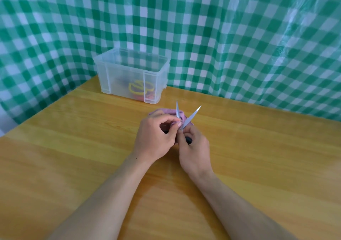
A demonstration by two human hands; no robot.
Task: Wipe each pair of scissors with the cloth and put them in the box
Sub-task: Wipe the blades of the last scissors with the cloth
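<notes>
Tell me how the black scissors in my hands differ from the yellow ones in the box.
Handles: dark on the black scissors, bright yellow on the yellow scissors.
Place: the black scissors are held by the right hand, with the left hand pinching the purple cloth on a blade. The yellow scissors lie in the clear box.
Blades: spread in a V on the black scissors. Those of the yellow scissors cannot be made out through the box wall.
</notes>
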